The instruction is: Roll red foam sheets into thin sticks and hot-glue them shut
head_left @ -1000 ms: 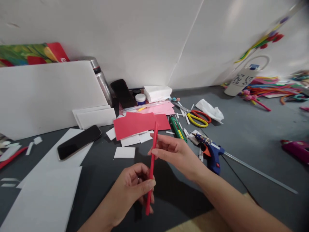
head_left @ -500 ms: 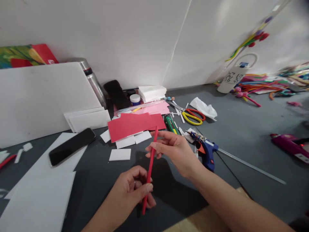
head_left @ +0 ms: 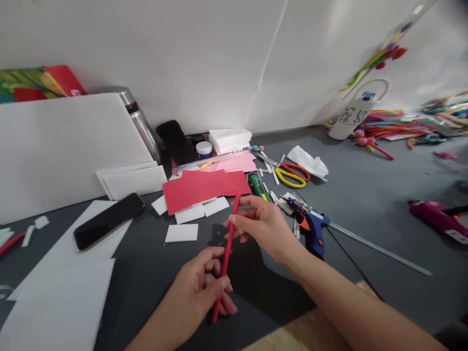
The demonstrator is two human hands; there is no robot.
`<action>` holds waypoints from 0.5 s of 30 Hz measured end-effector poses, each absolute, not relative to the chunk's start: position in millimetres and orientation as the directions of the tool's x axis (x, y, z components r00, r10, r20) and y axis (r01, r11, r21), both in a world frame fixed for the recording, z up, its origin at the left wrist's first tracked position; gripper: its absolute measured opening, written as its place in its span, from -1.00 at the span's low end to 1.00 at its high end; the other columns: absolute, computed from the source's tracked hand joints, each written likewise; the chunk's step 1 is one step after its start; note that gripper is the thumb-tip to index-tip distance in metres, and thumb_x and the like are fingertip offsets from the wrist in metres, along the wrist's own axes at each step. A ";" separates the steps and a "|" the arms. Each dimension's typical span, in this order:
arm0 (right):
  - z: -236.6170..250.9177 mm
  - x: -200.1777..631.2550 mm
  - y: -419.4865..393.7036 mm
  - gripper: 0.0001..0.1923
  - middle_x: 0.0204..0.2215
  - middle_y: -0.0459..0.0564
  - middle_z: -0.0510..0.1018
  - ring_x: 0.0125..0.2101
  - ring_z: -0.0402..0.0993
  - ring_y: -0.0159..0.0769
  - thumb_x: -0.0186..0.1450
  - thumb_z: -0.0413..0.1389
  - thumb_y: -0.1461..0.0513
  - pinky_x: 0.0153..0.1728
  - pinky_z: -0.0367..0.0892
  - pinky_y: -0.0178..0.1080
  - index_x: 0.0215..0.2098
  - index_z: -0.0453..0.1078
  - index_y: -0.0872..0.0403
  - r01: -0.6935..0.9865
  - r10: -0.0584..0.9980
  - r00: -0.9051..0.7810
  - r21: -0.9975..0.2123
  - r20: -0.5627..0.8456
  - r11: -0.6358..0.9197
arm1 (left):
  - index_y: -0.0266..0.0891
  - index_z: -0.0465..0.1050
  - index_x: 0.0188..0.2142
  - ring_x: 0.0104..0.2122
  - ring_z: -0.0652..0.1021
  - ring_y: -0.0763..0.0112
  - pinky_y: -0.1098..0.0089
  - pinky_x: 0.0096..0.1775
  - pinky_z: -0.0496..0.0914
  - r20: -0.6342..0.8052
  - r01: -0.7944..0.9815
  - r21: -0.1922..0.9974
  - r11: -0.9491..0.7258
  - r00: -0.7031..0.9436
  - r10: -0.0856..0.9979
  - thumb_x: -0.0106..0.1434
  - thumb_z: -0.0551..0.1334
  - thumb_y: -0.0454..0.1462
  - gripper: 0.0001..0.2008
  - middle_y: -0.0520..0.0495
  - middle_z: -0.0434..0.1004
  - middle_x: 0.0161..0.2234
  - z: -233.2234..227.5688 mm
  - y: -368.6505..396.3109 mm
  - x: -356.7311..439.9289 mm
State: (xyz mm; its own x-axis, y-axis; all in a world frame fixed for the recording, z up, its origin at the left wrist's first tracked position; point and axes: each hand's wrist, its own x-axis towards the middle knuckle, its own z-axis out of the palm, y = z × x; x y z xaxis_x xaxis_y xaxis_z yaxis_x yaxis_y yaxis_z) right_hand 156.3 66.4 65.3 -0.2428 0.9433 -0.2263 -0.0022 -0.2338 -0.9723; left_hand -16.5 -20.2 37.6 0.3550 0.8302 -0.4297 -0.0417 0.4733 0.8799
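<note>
Grey tabletop (head_left: 365, 192) below, both hands (head_left: 199, 290) (head_left: 266, 228), seemingly half-curled, pinch a red stick (head_left: 227, 253).

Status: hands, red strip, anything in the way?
Left hand pinching red strip near lower end; right hand pinching near upper end. Strip slanted. Glue gun right of right hand, clear of strip.

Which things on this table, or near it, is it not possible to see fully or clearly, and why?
Head view: the red stick, covered in part by the thumbs of the left hand and right hand.
Head view: part of the metal flask, hidden by the white board.
Head view: the writing on the white bottle, too blurred to read.
Head view: one end of the purple tool, cut off by the right edge.
</note>
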 end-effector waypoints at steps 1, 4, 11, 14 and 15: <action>65.4 156.9 66.9 -0.72 -0.40 0.01 0.66 -0.51 0.59 -0.32 0.20 0.25 0.21 -0.58 0.36 -0.38 -0.16 0.35 0.09 0.017 0.942 -0.244 -0.972 -0.230 -0.232 | -0.19 0.25 0.03 -0.51 0.64 0.30 0.37 -0.46 0.47 -0.423 -0.053 0.879 0.475 0.377 0.824 0.23 0.30 -0.11 -0.55 0.07 0.45 -0.39 37.6 -20.3 -16.9; 66.2 158.3 67.4 -0.73 -0.41 0.00 0.66 -0.54 0.56 -0.36 0.20 0.25 0.21 -0.60 0.35 -0.40 -0.16 0.35 0.09 0.031 0.937 -0.263 -0.973 -0.231 -0.231 | -0.19 0.27 0.00 -0.50 0.65 0.30 0.39 -0.46 0.46 -0.391 -0.125 0.865 0.485 0.438 0.810 0.28 0.29 -0.13 -0.63 0.05 0.47 -0.38 38.7 -19.3 -17.9; 68.6 160.2 67.7 -0.72 -0.39 0.02 0.66 -0.53 0.58 -0.34 0.20 0.24 0.20 -0.61 0.34 -0.42 -0.16 0.35 0.09 -0.023 0.915 -0.327 -0.966 -0.238 -0.259 | -0.22 0.33 -0.04 -0.39 0.67 0.26 0.38 -0.37 0.51 -0.375 -0.288 0.775 0.562 0.507 0.776 0.28 0.29 -0.32 -0.73 -0.06 0.53 -0.28 41.2 -18.5 -21.2; 68.7 161.5 68.4 -0.72 -0.37 0.02 0.66 -0.54 0.57 -0.35 0.20 0.25 0.20 -0.60 0.34 -0.42 -0.16 0.35 0.09 -0.021 0.906 -0.347 -0.964 -0.243 -0.266 | -0.21 0.33 0.02 -0.38 0.68 0.23 0.37 -0.37 0.52 -0.371 -0.304 0.751 0.586 0.540 0.755 0.29 0.28 -0.33 -0.68 -0.08 0.54 -0.27 40.0 -19.3 -23.1; 68.7 161.9 68.5 -0.72 -0.37 0.01 0.66 -0.54 0.57 -0.36 0.20 0.25 0.20 -0.60 0.34 -0.42 -0.16 0.35 0.09 -0.014 0.905 -0.349 -0.964 -0.245 -0.267 | -0.20 0.31 0.07 -0.37 0.68 0.22 0.37 -0.36 0.52 -0.365 -0.307 0.750 0.586 0.546 0.754 0.29 0.28 -0.33 -0.64 -0.09 0.55 -0.27 39.7 -19.4 -23.3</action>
